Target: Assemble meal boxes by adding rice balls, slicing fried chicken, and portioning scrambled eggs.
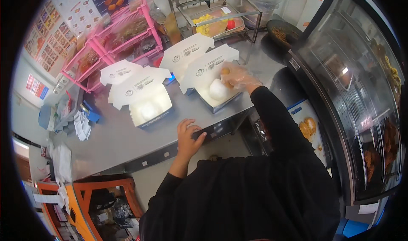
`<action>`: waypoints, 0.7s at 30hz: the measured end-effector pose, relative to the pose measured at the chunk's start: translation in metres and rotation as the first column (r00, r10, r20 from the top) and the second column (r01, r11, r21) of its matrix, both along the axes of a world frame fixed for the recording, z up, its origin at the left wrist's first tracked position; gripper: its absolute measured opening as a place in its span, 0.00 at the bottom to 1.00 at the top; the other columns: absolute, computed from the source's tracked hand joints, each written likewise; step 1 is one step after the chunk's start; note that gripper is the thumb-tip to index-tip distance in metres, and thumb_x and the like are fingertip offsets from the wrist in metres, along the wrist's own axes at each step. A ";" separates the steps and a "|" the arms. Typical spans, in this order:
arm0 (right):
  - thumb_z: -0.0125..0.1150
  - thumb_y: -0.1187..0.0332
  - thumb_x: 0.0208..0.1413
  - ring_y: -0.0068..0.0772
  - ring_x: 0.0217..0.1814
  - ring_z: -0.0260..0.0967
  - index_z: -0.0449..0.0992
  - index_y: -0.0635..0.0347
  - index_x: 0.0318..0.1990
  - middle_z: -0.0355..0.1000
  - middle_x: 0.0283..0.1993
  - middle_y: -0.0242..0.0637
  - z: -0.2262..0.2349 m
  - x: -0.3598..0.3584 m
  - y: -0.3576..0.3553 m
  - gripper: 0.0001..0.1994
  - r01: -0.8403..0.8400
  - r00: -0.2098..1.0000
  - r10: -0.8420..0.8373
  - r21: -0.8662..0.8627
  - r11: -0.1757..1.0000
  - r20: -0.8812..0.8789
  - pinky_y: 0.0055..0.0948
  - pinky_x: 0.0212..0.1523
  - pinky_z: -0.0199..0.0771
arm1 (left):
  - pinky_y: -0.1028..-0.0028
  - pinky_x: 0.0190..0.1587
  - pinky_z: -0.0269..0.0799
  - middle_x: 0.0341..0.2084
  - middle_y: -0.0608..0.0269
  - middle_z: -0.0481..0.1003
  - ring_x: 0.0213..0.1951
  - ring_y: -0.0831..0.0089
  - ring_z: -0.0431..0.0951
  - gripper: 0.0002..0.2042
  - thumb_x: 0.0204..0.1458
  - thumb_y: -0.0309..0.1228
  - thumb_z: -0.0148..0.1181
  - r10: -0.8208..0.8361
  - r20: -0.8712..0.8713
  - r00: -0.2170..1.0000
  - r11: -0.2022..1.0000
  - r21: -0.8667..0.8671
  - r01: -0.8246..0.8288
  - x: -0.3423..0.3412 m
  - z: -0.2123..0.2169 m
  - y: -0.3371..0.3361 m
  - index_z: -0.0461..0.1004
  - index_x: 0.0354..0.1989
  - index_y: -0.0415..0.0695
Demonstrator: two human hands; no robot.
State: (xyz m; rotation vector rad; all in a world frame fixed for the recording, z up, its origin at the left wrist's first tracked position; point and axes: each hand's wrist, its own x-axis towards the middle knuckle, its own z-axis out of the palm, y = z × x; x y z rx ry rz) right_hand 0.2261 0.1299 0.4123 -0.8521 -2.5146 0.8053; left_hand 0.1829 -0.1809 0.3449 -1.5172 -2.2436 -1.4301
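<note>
My right hand [238,77], in a clear plastic glove, is over the right-hand open takeaway box [219,106]. Its fingers are closed on a small golden-brown piece of food [225,71], partly hidden by the glove. A white mound of rice [218,89] sits in that box, just beside the fingers. To the left, a second open takeaway box [162,115] contains another white mound of rice [149,110]. My left hand [190,137] is bare, at the counter's front edge below the boxes, its fingers apart and nothing seen in them. Behind each box stand raised white lid panels with dark print.
The boxes rest on a steel counter [110,132]. Pink baskets [127,39] and a metal rack [221,17] stand at the back. At right are a dark bowl [282,32], a white board [297,113] with breaded pieces, and a glass food cabinet [348,79]. An orange-framed shelf [91,190] is lower left.
</note>
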 end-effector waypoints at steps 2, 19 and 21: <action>0.58 0.67 0.46 0.37 0.50 0.66 0.65 0.60 0.53 0.70 0.46 0.40 0.001 -0.003 0.007 0.24 -0.048 0.987 0.036 0.076 0.996 0.155 0.32 0.52 0.64 | 0.56 0.53 0.57 0.45 0.56 0.67 0.53 0.49 0.61 0.13 0.36 0.31 0.68 -0.018 -0.006 1.000 0.999 -0.027 0.018 -0.023 0.000 -0.007 0.72 0.30 0.46; 0.72 0.49 0.25 0.59 0.69 0.39 0.48 0.56 0.65 0.44 0.67 0.59 0.010 0.346 -0.020 0.56 0.485 0.661 -0.472 0.148 0.862 0.583 0.44 0.67 0.41 | 0.63 0.48 0.63 0.39 0.55 0.71 0.45 0.57 0.69 0.11 0.37 0.28 0.66 -0.331 0.144 0.933 0.944 0.056 0.326 -0.015 0.012 0.076 0.71 0.29 0.43; 0.73 0.49 0.23 0.58 0.70 0.36 0.47 0.50 0.66 0.41 0.68 0.55 0.008 0.329 -0.019 0.57 0.495 0.574 -0.477 0.182 0.849 0.666 0.46 0.67 0.39 | 0.64 0.48 0.63 0.39 0.55 0.71 0.45 0.57 0.69 0.11 0.37 0.29 0.66 -0.377 0.114 0.919 0.926 0.043 0.374 -0.003 0.011 0.087 0.71 0.29 0.43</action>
